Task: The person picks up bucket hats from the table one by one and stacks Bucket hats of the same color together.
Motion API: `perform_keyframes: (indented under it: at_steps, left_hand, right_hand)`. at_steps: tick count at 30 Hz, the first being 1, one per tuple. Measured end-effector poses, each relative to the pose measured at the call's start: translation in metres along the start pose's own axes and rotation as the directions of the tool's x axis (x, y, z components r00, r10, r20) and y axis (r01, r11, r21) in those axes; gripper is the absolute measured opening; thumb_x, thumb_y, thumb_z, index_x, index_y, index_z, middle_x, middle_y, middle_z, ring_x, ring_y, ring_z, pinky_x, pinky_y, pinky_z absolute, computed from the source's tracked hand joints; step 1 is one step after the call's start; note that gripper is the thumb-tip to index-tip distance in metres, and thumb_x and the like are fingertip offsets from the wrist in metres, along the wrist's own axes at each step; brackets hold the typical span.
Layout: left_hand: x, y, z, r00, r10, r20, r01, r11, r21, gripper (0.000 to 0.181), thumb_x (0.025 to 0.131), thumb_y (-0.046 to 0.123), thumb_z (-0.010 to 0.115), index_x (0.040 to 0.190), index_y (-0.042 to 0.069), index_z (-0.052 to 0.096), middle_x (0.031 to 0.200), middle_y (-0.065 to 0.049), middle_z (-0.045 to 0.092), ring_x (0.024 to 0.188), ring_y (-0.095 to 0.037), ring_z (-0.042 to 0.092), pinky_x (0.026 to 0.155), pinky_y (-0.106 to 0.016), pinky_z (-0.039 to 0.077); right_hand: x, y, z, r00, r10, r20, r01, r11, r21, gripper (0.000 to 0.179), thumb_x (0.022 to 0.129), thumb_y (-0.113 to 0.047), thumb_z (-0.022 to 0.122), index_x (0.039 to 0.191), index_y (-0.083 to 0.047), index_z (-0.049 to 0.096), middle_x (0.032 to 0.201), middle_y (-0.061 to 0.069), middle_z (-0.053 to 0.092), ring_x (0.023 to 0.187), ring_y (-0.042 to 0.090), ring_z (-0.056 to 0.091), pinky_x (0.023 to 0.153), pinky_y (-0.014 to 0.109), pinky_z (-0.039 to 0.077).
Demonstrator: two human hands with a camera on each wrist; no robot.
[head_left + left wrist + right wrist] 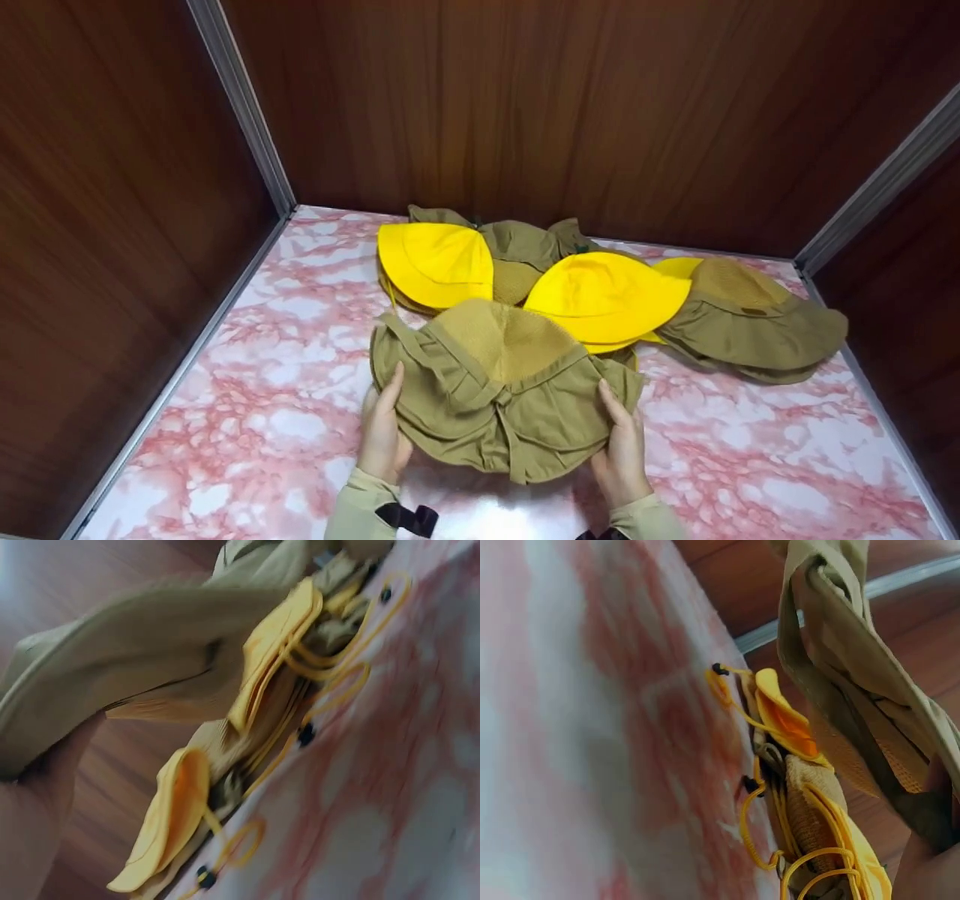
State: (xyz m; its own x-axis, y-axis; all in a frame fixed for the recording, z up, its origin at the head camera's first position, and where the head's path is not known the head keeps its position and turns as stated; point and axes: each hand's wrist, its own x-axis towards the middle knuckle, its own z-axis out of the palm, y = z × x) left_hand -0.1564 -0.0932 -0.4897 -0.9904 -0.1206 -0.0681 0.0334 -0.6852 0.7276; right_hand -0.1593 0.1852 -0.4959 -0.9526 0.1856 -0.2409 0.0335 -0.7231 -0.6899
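Between both hands a khaki sun hat point(502, 420) with a tan mesh crown is held above the table, its gathered cloth toward the person. My left hand point(386, 431) grips the hat's left edge, thumb on top and fingers underneath, mostly hidden. On the opposite edge my right hand point(621, 442) grips in the same way. The left wrist view shows the raised khaki cloth point(150, 652) above the other hats; in the right wrist view the hat's brim point(855, 712) hangs clear of them.
Behind it lie a yellow hat point(439, 259), another yellow hat point(607, 296), a khaki hat point(525, 247) and a khaki mesh hat point(757, 322) at right. Yellow cords point(352, 682) with black toggles trail onto the pink marbled tabletop point(247, 427). Brown wood panels point(525, 112) enclose the table.
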Motion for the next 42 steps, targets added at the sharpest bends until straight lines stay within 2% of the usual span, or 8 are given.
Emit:
perform_keyframes:
  at_steps: [3, 6, 12, 18, 24, 29, 34, 42]
  left_hand:
    - [0.001, 0.006, -0.010, 0.996, 0.046, -0.072, -0.036, 0.990, 0.140, 0.058, 0.102, 0.023, 0.055, 0.154, 0.010, 0.031, 0.157, -0.008, 0.039, 0.143, -0.022, 0.037, 0.120, -0.040, 0.032]
    - [0.002, 0.012, -0.021, 0.985, 0.070, -0.155, -0.026, 0.962, 0.271, 0.057, 0.101, 0.025, 0.057, 0.151, 0.009, 0.035, 0.153, -0.011, 0.042, 0.141, -0.025, 0.038, 0.121, -0.045, 0.029]
    - [0.003, 0.022, -0.040, 0.958, 0.117, -0.262, 0.005, 0.906, 0.424, 0.050, 0.099, 0.027, 0.060, 0.141, 0.006, 0.043, 0.136, -0.008, 0.054, 0.121, -0.016, 0.051, 0.109, -0.032, 0.040]
    - [0.005, 0.034, -0.054, 0.934, 0.178, -0.310, 0.007, 0.858, 0.514, 0.041, 0.099, 0.026, 0.061, 0.132, 0.006, 0.049, 0.107, 0.006, 0.060, 0.093, -0.007, 0.057, 0.082, -0.021, 0.050]
    - [0.007, 0.043, -0.066, 0.907, 0.258, -0.332, -0.018, 0.813, 0.582, 0.042, 0.099, 0.022, 0.061, 0.134, 0.004, 0.049, 0.110, 0.012, 0.061, 0.096, 0.000, 0.056, 0.084, -0.014, 0.047]
    - [0.010, 0.051, -0.076, 0.887, 0.298, -0.352, 0.003, 0.759, 0.651, 0.042, 0.101, 0.018, 0.056, 0.137, 0.000, 0.047, 0.134, -0.015, 0.058, 0.108, -0.005, 0.053, 0.096, -0.017, 0.042]
    - [0.012, 0.058, -0.084, 0.871, 0.345, -0.351, 0.024, 0.683, 0.730, 0.041, 0.102, 0.014, 0.052, 0.137, -0.005, 0.043, 0.139, -0.030, 0.049, 0.126, -0.037, 0.048, 0.110, -0.046, 0.036]
    - [0.015, 0.060, -0.096, 0.854, 0.317, -0.412, 0.141, 0.622, 0.770, 0.046, 0.102, 0.016, 0.051, 0.140, -0.005, 0.035, 0.140, -0.035, 0.045, 0.125, -0.048, 0.047, 0.108, -0.056, 0.037]
  right_hand:
    - [-0.002, 0.002, -0.003, 0.999, 0.028, 0.036, -0.026, 0.998, -0.052, 0.018, 0.104, -0.023, 0.051, 0.111, -0.019, 0.067, 0.110, -0.004, 0.071, 0.102, 0.012, 0.067, 0.096, 0.028, 0.055]
    - [-0.003, 0.006, -0.004, 0.998, 0.035, 0.046, -0.029, 0.990, -0.137, 0.018, 0.104, -0.027, 0.052, 0.108, -0.020, 0.068, 0.107, -0.005, 0.072, 0.099, 0.012, 0.068, 0.094, 0.028, 0.056]
    - [-0.003, 0.017, -0.005, 0.999, -0.001, 0.047, 0.016, 0.949, -0.316, 0.013, 0.100, -0.023, 0.059, 0.104, -0.018, 0.071, 0.099, -0.003, 0.072, 0.090, 0.014, 0.069, 0.085, 0.030, 0.058]
    - [-0.002, 0.023, -0.004, 0.997, -0.026, 0.077, 0.060, 0.875, -0.481, 0.009, 0.095, -0.013, 0.065, 0.103, -0.011, 0.068, 0.093, -0.003, 0.070, 0.083, 0.012, 0.068, 0.079, 0.027, 0.058]
    - [-0.001, 0.028, -0.004, 0.991, 0.048, 0.125, 0.038, 0.794, -0.607, 0.018, 0.087, -0.003, 0.071, 0.097, -0.005, 0.057, 0.079, -0.003, 0.068, 0.072, 0.012, 0.066, 0.068, 0.025, 0.057]
    - [-0.001, 0.029, -0.005, 0.978, 0.111, 0.176, 0.024, 0.778, -0.628, 0.034, 0.085, 0.002, 0.071, 0.114, 0.001, 0.052, 0.085, 0.004, 0.073, 0.073, 0.017, 0.070, 0.067, 0.031, 0.060]
    - [0.000, 0.031, -0.007, 0.968, 0.130, 0.215, 0.046, 0.749, -0.660, 0.043, 0.082, 0.005, 0.070, 0.119, 0.005, 0.047, 0.082, 0.002, 0.069, 0.072, 0.014, 0.067, 0.067, 0.030, 0.060]
    - [0.005, 0.039, -0.014, 0.960, 0.122, 0.252, 0.128, 0.608, -0.783, 0.045, 0.082, 0.004, 0.074, 0.119, 0.011, 0.050, 0.085, 0.004, 0.064, 0.055, 0.011, 0.063, 0.054, 0.027, 0.057]
